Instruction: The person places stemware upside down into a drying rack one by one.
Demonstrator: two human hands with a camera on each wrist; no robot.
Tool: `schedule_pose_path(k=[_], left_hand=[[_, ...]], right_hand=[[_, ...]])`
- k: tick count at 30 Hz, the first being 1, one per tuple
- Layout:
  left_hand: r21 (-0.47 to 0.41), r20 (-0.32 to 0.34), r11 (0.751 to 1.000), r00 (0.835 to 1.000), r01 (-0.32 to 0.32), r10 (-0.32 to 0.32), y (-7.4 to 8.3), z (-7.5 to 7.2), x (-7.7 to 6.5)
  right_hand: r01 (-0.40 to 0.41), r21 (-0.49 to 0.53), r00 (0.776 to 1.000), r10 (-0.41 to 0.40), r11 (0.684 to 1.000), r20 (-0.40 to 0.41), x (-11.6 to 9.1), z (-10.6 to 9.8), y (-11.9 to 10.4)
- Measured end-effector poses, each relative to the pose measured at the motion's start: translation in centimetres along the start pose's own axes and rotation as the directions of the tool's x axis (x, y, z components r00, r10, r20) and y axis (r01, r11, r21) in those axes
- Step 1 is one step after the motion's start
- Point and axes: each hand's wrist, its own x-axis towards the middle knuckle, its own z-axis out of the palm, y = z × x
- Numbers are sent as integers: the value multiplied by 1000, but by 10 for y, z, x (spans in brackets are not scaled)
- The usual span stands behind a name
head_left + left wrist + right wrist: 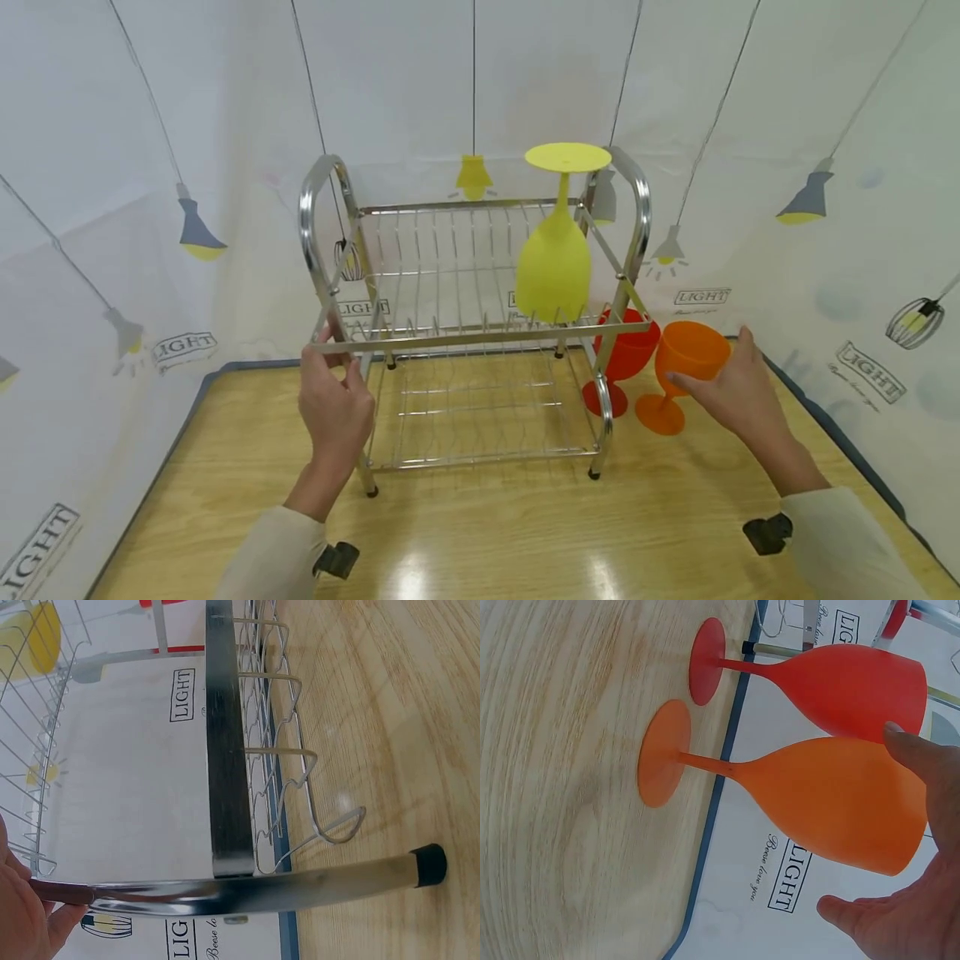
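Observation:
A two-tier chrome dish rack stands on the table. My left hand grips its front left side at the upper tier; in the left wrist view the fingers curl behind the post. Upside down on the upper tier, at the right, is a yellow goblet. An orange goblet stands upright right of the rack. Around its bowl my right hand is spread, thumb at the near side and fingers apart from it on the right. A red goblet stands upright between it and the rack.
The wooden table runs up to a wall covering printed with lamps, which wraps round the back and sides. Right beside the two upright goblets is the rack's right front leg.

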Motion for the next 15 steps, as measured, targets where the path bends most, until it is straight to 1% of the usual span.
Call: schedule_pose_path(k=[4,8,15], left_hand=[[-6,10,1000,1000,8,-8,-1,2,-5],[-9,-3,1000,1000,-1,1,-1,2,-6],[-1,-8,1000,1000,-20,20,-1,-1,-1]], right_hand=[[-12,1,1000,12,1000,5,-2,1,5],[-8,8,1000,8,1000,6,1,4,8],[46,88,999,-45,995,-7,4,7,7]])
